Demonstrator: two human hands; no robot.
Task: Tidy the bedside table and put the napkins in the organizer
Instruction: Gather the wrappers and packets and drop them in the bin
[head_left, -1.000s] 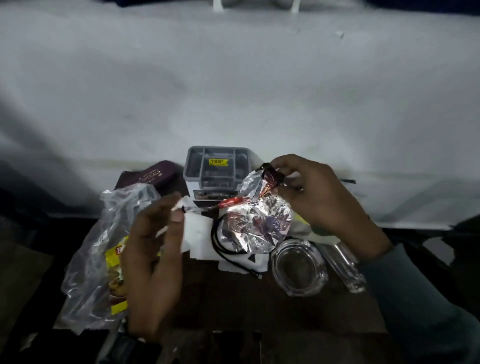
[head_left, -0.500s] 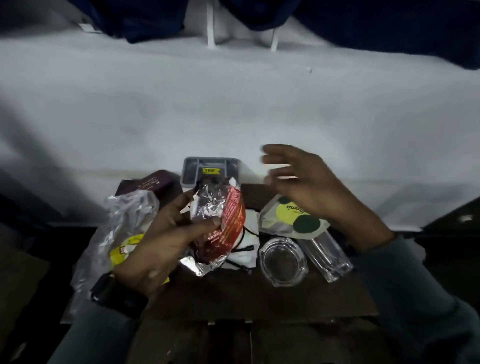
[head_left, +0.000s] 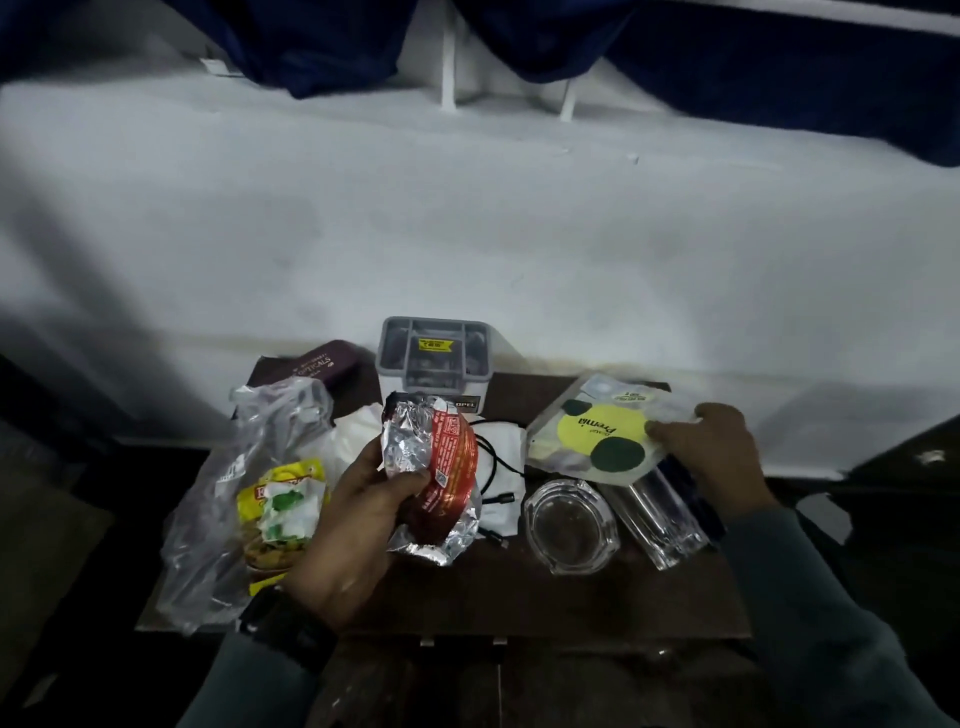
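Head view: left hand (head_left: 358, 514) clutching foil wrapper (head_left: 441, 467), right hand (head_left: 711, 457) seemingly pinching yellow-green packet (head_left: 592, 431)

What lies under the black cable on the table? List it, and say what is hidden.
White napkins lie spread under the black cable, on the brown table. Their left part is covered by the foil wrapper held in the left hand, so their number cannot be told.
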